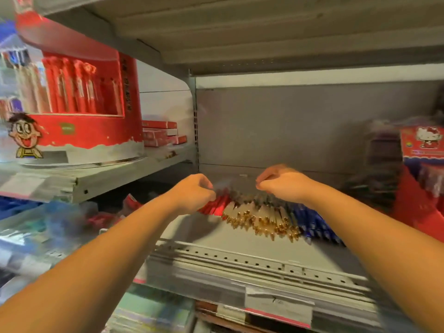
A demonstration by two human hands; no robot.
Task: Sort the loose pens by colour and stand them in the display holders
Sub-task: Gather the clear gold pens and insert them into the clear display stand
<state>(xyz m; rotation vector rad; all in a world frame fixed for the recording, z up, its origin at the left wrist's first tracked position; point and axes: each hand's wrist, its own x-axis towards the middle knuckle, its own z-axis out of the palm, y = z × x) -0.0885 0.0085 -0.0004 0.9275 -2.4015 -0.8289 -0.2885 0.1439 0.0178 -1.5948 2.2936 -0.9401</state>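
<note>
Grey shelf [192,233], pens [264,217], Hello Kitty box [424,143]

Hands: two are seen, the left hand [192,193] and the right hand [281,183].
Pen colours: three groups are counted on the shelf [192,234].
Red pens [216,206]: one bunch; single pens cannot be counted.
Clear pens with gold tips [259,219]: one bunch, too many to be counted.
Blue pens [312,224]: one bunch, number blurred.
Red display stand [84,131]: one.
Flat red boxes [159,134]: one stack, roughly three made out.
Cartoon-cat box [425,143]: one.
</note>
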